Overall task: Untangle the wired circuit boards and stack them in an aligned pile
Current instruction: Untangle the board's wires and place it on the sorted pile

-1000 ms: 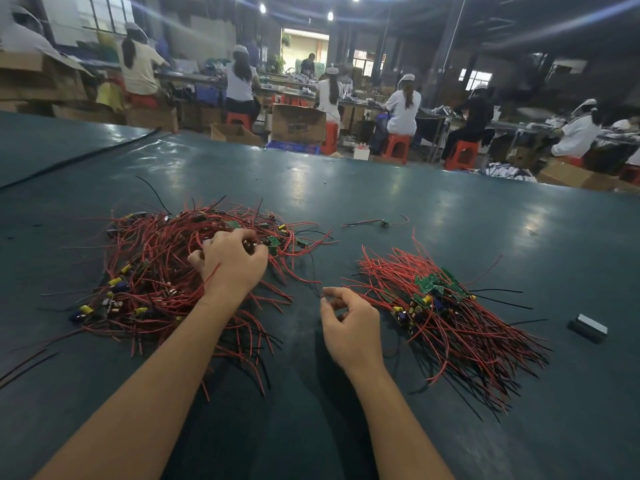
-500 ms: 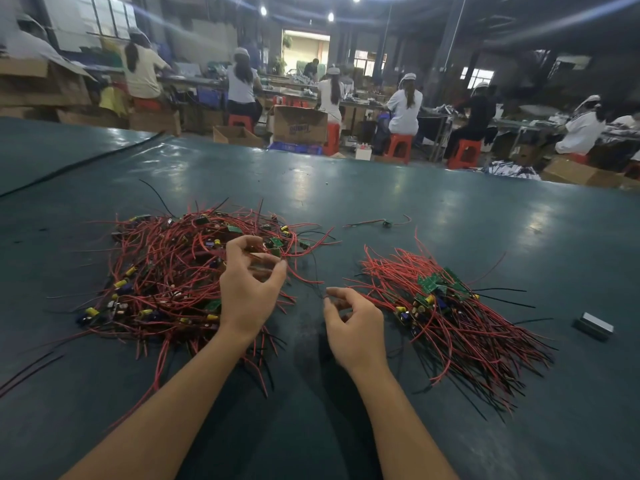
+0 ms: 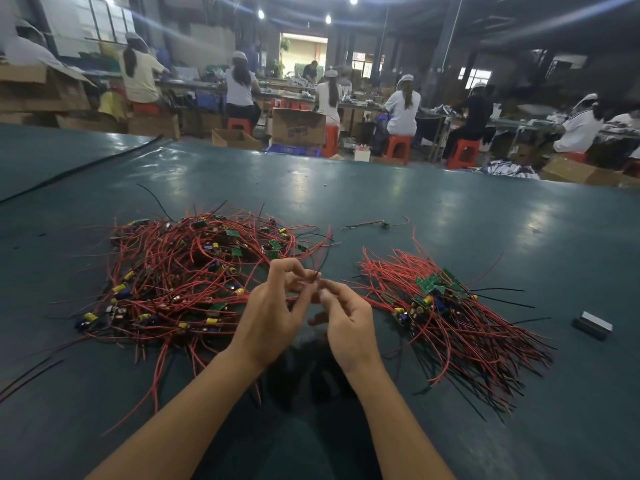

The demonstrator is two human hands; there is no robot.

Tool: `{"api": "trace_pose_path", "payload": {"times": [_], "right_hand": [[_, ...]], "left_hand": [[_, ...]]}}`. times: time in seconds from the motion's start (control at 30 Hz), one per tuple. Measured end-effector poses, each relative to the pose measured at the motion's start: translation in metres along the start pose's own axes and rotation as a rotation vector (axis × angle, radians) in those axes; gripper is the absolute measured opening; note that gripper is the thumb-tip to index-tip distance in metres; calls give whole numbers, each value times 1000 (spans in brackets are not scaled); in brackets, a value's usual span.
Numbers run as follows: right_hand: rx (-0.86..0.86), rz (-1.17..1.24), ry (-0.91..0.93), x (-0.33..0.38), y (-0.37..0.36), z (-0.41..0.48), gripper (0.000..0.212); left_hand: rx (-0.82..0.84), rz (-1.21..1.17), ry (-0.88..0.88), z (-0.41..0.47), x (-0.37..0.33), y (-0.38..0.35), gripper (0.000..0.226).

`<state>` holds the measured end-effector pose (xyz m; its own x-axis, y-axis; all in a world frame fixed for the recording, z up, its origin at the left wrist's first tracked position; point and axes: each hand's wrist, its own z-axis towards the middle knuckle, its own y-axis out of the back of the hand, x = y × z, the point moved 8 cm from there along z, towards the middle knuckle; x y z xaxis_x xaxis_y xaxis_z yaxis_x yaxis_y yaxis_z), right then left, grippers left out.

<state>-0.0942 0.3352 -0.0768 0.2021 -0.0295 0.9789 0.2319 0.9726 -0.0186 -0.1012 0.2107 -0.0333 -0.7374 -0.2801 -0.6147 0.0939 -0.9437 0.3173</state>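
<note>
A tangled heap of wired circuit boards [image 3: 180, 278], all red leads with small green boards and yellow capacitors, lies on the left of the green table [image 3: 398, 202]. An ordered pile of boards [image 3: 438, 306] lies to the right, its leads fanning toward the near right. Between the two, my left hand [image 3: 273, 313] pinches a thin red and black wire pair [image 3: 317, 268] that sticks up from its fingertips. My right hand [image 3: 348, 318] meets it, its blurred fingertips curled on the same wires. Any board on those wires is hidden behind my fingers.
A single loose wired piece [image 3: 377, 224] lies farther back. A small grey block [image 3: 593, 325] sits at the right. Stray black wires [image 3: 27, 375] trail at the near left, and a black cable [image 3: 86, 164] crosses the far left. Seated workers, stools and cardboard boxes are beyond the table.
My left hand has lifted off the tangled heap and moved right with a wire pair. My right hand has risen and closed in on it, and both now meet in the middle.
</note>
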Motion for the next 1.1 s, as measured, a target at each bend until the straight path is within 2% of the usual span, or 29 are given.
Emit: {"api": "trace_pose_path", "payload": {"times": [0.1, 0.2, 0.3, 0.43, 0.5, 0.63, 0.7, 0.77, 0.83, 0.87, 0.93, 1.0, 1.1], "right_hand": [[79, 77, -59, -1, -7, -1, 32], [72, 156, -149, -7, -5, -2, 24], [40, 93, -91, -4, -3, -1, 12], [-96, -3, -29, -3, 6, -2, 12], [-173, -17, -12, -1, 14, -1, 11], [-296, 98, -21, 2, 30, 1, 10], [-354, 173, -38, 2, 38, 1, 10], [-392, 233, -40, 2, 42, 1, 10], [-395, 248, -23, 4, 42, 1, 10], [-388, 238, -7, 5, 41, 1, 11], [-387, 214, 23, 7, 40, 1, 12], [-407, 214, 55, 9, 40, 0, 12], [-455, 241, 92, 12, 43, -1, 12]], "left_hand": [[42, -45, 35, -2, 1, -6, 53], [62, -53, 30, 0, 2, -4, 62], [102, -36, -12, 0, 1, -7, 58], [131, 101, -19, -1, 6, -7, 47], [128, 181, -81, 0, 2, -6, 40], [14, 329, -215, 0, -13, 2, 19], [-9, 293, -212, 1, -14, 5, 22], [59, 237, -169, 2, -10, 0, 32], [199, 163, -12, 0, 3, -12, 49], [267, 108, 134, -2, 14, -19, 53], [320, -97, 530, -9, 40, -29, 43], [227, -418, 872, -20, 58, -33, 32], [-16, -848, 1062, -21, 65, -31, 30]]}}
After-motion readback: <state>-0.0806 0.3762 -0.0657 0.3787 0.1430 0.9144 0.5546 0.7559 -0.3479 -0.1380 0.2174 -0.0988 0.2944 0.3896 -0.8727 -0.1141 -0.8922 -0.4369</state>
